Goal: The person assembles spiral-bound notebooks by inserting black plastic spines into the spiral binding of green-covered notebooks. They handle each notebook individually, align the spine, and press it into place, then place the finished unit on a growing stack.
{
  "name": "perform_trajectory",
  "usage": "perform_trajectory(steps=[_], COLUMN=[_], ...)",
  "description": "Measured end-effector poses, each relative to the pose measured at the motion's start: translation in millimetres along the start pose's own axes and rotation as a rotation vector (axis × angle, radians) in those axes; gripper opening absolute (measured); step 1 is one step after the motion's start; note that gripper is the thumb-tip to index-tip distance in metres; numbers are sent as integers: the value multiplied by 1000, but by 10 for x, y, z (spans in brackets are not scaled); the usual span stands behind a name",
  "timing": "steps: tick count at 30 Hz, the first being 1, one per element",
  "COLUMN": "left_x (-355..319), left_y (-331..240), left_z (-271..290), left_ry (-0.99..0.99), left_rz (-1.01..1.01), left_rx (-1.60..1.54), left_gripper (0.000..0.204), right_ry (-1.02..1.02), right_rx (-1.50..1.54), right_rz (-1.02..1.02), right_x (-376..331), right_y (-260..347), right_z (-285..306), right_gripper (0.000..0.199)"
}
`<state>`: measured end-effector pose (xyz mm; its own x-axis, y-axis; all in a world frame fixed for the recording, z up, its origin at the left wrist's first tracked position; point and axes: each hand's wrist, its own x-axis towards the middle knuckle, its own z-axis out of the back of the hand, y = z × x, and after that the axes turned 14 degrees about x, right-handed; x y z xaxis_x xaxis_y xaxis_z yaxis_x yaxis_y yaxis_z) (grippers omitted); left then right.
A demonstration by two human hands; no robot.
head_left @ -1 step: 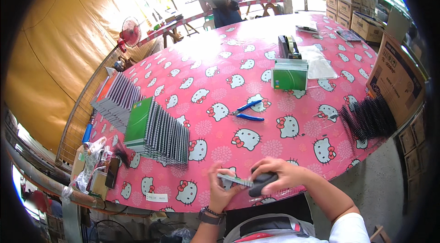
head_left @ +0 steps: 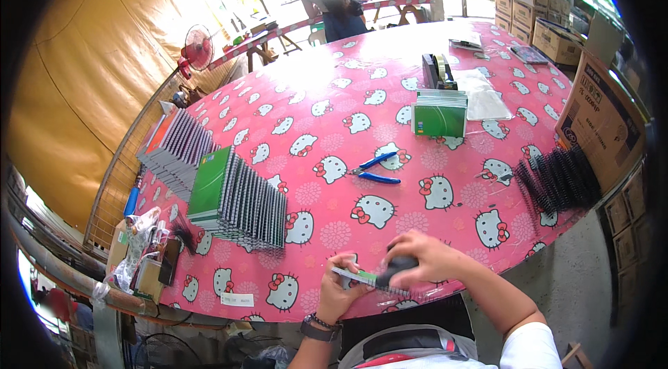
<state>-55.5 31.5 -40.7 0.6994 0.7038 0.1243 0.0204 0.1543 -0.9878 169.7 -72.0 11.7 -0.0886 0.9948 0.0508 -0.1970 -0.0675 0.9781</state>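
Observation:
Near the front edge of the table, my left hand [head_left: 337, 287] is closed round a small green-covered notebook [head_left: 363, 276], tilted with its thin edge showing. My right hand [head_left: 422, 262] grips a dark rounded object [head_left: 398, 270], whose kind I cannot make out, against the notebook's right end. A thin dark spiral coil [head_left: 403, 292] sticks out from that end, below the dark object. Beyond my hands lie blue-handled cutting pliers [head_left: 376, 170], their handles apart. To the left stands a tall stack of green spiral notebooks [head_left: 240, 202].
Behind that stack is another notebook stack [head_left: 177, 153]. A shorter green stack [head_left: 440, 118] stands before a tape dispenser [head_left: 439, 71] and clear plastic sleeves [head_left: 482, 95]. Black spiral coils [head_left: 560, 178] lie by a cardboard box [head_left: 602, 118] at right. Two people work at a far table.
My right hand and the dark object have shifted slightly along the notebook's edge. More of the green cover and the protruding coil now show. The left hand has barely moved.

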Motion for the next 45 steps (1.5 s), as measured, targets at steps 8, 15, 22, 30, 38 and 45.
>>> perform_trajectory(steps=[8,15,22,30,38,45], left_x=[15,22,32,27,55,206], left_y=[165,210,118,194,159,-399], left_z=[11,27,-37,-2,-37,-212], left_ry=[61,40,24,4,30,69], left_rz=[0,-75,-67,-13,-65,-48], left_rx=[-3,23,2,76,93,340], left_gripper=[49,47,42,46,46,31], right_ry=[20,-50,17,-63,-357,-415], right_rx=[79,-194,-43,-223,-597,-322], right_rz=[73,-9,-31,1,9,326], right_x=[70,252,325,381,250,41], right_y=[82,56,202,133,-45,326], right_z=[51,3,-56,-106,66,-30], right_gripper=[52,51,47,54,62,41])
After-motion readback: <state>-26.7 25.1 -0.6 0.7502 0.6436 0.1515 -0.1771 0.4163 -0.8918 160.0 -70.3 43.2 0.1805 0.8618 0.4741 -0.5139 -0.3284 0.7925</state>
